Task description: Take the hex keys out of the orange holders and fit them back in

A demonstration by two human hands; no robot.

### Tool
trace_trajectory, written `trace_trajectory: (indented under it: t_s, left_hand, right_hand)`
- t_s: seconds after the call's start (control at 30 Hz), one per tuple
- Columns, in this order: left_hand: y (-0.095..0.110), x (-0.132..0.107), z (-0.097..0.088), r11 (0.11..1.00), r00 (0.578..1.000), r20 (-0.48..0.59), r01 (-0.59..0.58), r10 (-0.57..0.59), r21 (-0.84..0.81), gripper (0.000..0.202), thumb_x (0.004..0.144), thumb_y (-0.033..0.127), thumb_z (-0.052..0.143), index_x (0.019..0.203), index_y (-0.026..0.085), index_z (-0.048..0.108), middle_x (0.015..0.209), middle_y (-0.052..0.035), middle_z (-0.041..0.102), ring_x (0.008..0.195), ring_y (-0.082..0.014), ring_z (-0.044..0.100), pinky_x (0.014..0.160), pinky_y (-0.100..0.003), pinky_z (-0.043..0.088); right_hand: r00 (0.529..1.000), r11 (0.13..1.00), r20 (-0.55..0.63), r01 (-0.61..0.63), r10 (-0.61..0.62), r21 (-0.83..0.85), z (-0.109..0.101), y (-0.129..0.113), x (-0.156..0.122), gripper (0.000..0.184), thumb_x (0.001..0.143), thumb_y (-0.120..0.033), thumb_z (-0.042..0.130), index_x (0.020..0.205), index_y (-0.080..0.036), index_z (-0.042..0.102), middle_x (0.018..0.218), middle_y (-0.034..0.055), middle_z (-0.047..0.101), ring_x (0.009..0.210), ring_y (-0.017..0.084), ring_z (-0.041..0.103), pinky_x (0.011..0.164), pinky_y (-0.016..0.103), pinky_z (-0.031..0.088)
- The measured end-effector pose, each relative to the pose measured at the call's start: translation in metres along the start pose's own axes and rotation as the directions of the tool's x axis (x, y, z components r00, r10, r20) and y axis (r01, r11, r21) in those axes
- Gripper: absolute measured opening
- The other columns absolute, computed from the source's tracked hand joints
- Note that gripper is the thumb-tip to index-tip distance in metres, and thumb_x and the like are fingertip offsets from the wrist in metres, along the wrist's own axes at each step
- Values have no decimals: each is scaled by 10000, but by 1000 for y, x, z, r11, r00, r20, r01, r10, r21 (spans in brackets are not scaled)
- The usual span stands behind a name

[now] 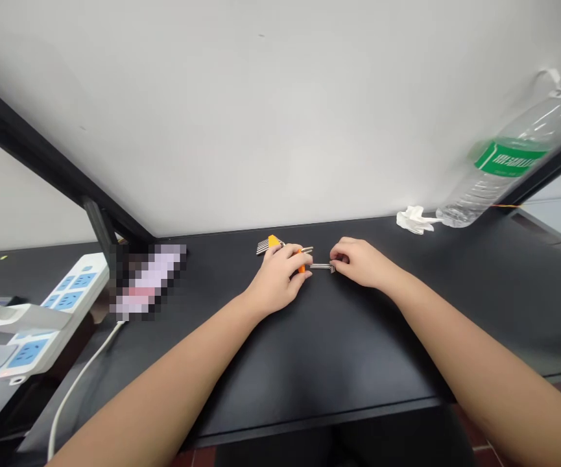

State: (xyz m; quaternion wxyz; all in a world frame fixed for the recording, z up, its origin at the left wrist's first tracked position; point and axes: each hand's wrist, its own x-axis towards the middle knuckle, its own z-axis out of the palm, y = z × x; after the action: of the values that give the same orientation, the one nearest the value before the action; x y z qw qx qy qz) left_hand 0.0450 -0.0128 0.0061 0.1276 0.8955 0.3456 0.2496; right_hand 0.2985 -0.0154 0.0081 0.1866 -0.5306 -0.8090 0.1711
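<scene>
My left hand (280, 275) is closed around an orange-holdered hex key set (301, 262), low over the black table. Past its fingertips, a few metal hex keys (322, 266) stick out to the right, with short bent ends. Beyond the left hand's knuckles shows another orange piece (274, 240) with a row of metal keys (262, 246); my fingers hide whether it joins the part in my grip. My right hand (358, 259) has its thumb and fingers pinched together at the bent ends of the keys. What lies between those fingertips is mostly hidden.
At left, a white power strip (90, 267) with plugs stands beside a blurred-out phone-like object (151, 279) on a white cable (83, 373). Toward the back right are a crumpled tissue (414, 220) and a large clear bottle (511, 155). A pale wall (280, 130) rises behind the table (338, 363).
</scene>
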Motion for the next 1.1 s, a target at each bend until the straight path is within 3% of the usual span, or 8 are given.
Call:
trace_trajectory:
  t_s: [0.2, 0.33, 0.47, 0.67, 0.83, 0.97, 1.1]
  left_hand:
    - [1, 1, -1, 999, 1000, 7, -8, 7, 35, 192, 985, 267, 554, 1149, 245, 651, 1260, -71, 635, 1157, -218, 594, 1134, -461, 374]
    - [2, 1, -1, 999, 1000, -12, -13, 14, 40, 247, 990, 279, 556, 1219, 242, 639, 1302, -74, 636, 1200, -214, 596, 1176, -460, 340]
    - [2, -1, -1, 999, 1000, -6, 2, -1, 47, 338, 1001, 261, 531, 1333, 263, 594, 1344, -71, 627, 1230, -207, 595, 1207, -482, 294]
    - [-1, -1, 2, 998, 998, 7, 57, -57, -3, 638, 971, 271, 583, 1555, 267, 327, 1407, -77, 614, 1240, -219, 607, 1233, -509, 259]
    - [-4, -1, 4, 994, 994, -15, 111, -112, -14, 680, 952, 304, 619, 1557, 266, 310, 1407, -87, 613, 1259, -251, 602, 1217, -518, 298]
    - [-6, -1, 6, 991, 991, -36, 129, -130, -23, 698, 937, 307, 643, 1550, 255, 313, 1363, -87, 636, 1258, -254, 604, 1217, -511, 304]
    - [-5, -1, 6, 991, 990, -44, 133, -134, -28, 726, 913, 294, 676, 1541, 254, 315, 1285, -73, 667, 1231, -249, 616, 1207, -509, 310]
  right_hand:
    - [999, 998, 9, -35, 36, -55, 4, 0, 3, 128, 845, -121, 596, 786, -193, 682, 903, 46, 657, 784, 162, 606, 706, 275, 453]
    - [980, 975, 51, -182, 190, -124, -4, 1, 1, 67, 754, -134, 660, 727, -196, 663, 833, 58, 678, 700, 179, 614, 601, 279, 433]
    - [951, 963, 148, -265, 271, -54, -11, 4, -1, 87, 712, -115, 666, 698, -201, 669, 741, 46, 695, 591, 171, 607, 518, 271, 407]
    - [983, 984, 112, -157, 148, 81, -5, -2, 1, 107, 766, -125, 608, 744, -203, 678, 808, 22, 709, 681, 157, 628, 609, 258, 444]
    - [990, 974, 60, -136, 127, 183, -9, -8, 0, 70, 813, -152, 591, 809, -204, 638, 708, -18, 671, 610, 134, 584, 603, 253, 435]
    - [997, 971, -51, 70, -59, 227, -12, -12, -5, 126, 878, -158, 565, 922, -209, 672, 832, 8, 683, 690, 139, 601, 653, 267, 464]
    - [958, 940, -167, 266, -233, 213, -9, -20, -8, 195, 942, -142, 526, 958, -215, 706, 946, 48, 672, 780, 156, 607, 697, 293, 476]
